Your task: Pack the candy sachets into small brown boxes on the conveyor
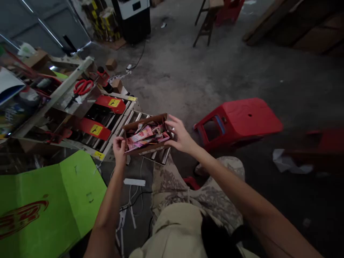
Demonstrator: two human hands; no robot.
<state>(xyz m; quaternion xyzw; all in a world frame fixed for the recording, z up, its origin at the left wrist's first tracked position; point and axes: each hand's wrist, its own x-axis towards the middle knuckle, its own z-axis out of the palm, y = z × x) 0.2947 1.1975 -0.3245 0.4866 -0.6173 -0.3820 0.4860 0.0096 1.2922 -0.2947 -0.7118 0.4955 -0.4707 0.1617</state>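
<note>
A small open brown cardboard box filled with pink and red packets rests on metal rollers in front of me. My left hand grips the box's near left corner, fingers closed on its edge. My right hand holds the box's right end, fingers curled round the wall. My knees in patterned shorts are below the box.
A machine with red guards and red scissors stands to the left. A green flattened carton lies at lower left. A tipped red plastic stool lies on the concrete floor to the right. A white power strip and cables lie near my legs.
</note>
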